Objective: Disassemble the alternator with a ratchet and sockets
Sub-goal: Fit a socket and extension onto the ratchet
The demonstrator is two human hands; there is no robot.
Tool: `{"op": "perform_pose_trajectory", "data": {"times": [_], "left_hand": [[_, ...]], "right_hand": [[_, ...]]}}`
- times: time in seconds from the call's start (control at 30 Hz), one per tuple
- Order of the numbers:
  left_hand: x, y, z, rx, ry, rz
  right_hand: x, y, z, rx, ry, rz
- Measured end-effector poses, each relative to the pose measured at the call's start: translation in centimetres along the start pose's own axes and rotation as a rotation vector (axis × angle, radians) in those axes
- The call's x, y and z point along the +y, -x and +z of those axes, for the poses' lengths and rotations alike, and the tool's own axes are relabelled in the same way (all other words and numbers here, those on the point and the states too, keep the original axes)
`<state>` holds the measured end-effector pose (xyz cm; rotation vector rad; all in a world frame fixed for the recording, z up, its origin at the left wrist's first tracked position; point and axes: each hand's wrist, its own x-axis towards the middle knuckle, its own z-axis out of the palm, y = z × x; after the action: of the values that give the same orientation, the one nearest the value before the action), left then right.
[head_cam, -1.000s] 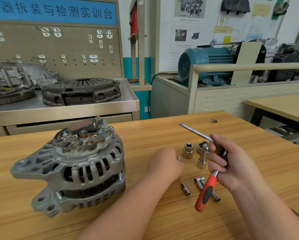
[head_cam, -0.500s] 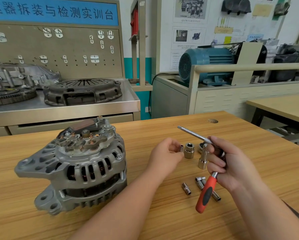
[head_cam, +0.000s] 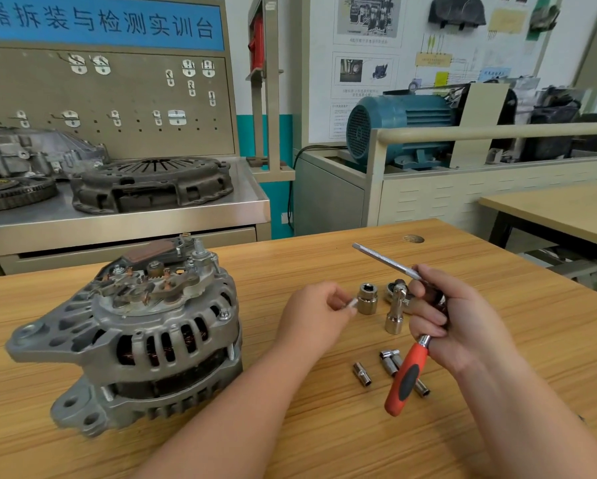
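Lifting small socket (head_cam: 351,303) off tabletop (head_cam: 290,264) since a second ago, left hand (head_cam: 316,314) pinches it; right hand (head_cam: 462,319) grips ratchet (head_cam: 407,378); fitting likely next.

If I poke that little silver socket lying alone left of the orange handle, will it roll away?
Probably yes: the small socket is a round metal cylinder lying on its side on the flat wooden table, so it would likely roll sideways. It looks steel, so probably heavy for its size and stiff.
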<state>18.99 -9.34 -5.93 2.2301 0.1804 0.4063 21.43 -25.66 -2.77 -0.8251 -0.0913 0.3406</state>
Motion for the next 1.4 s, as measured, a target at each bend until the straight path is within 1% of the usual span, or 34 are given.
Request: {"op": "perform_pose_trajectory", "data": {"times": [0.13,0.23,0.43,0.5,0.6,0.7,0.77,0.87,1.07,1.13,1.2,1.3,1.4], "left_hand": [[-0.1,0.4,0.6,-0.11,-0.289,-0.036],[0.0,0.5,1.2,-0.148,-0.35,-0.016],[0.4,0.6,1.6,-0.195,-0.276,-0.042],[0.3,0.6,1.4,-0.21,-0.174,-0.082],[0.5,0.8,0.8,-0.265,0.037,-0.183],[0.8,0.8,-0.2,-0.376,0.08,-0.202],[1.1,0.9,-0.8,-0.447,0.053,-0.189],[1.4,1.0,-1.4,-0.51,-0.052,-0.141],[2.1,1.3,-1.9,-0.672,-0.373,-0.022],[2.2,1.5,-1.5,-0.66,-0.483,0.032],[2.2,1.7,-1.0,-0.614,-0.567,0.099],[2.2,1.9,-0.6,-0.567,-0.566,0.151],[2.1,1.9,-0.7,-0.556,-0.523,0.156]], "right_hand": [[-1.0,-0.2,-0.5,0.053,-0.025,-0.024],[-1.4,-0.2,-0.8,0.069,-0.039,-0.038],[-1.5,-0.2,-0.8,0.066,-0.038,-0.02],[-1.6,-0.2,-0.8,0.067,-0.04,-0.018],[-1.8,-0.1,-0.8,0.078,-0.047,-0.022],[-2.0,-0.1,-0.9,0.082,-0.054,-0.025],[-2.1,-0.1,-1.0,0.086,-0.055,-0.026],[-2.4,0.0,-1.1,0.095,-0.061,-0.025],[-2.7,0.0,-1.4,0.111,-0.074,-0.037],[-2.7,0.0,-1.4,0.11,-0.077,-0.04],[-2.7,0.1,-1.4,0.107,-0.076,-0.037],[-2.7,0.1,-1.3,0.107,-0.071,-0.029],[-2.9,0.2,-1.4,0.109,-0.071,-0.025]]}}
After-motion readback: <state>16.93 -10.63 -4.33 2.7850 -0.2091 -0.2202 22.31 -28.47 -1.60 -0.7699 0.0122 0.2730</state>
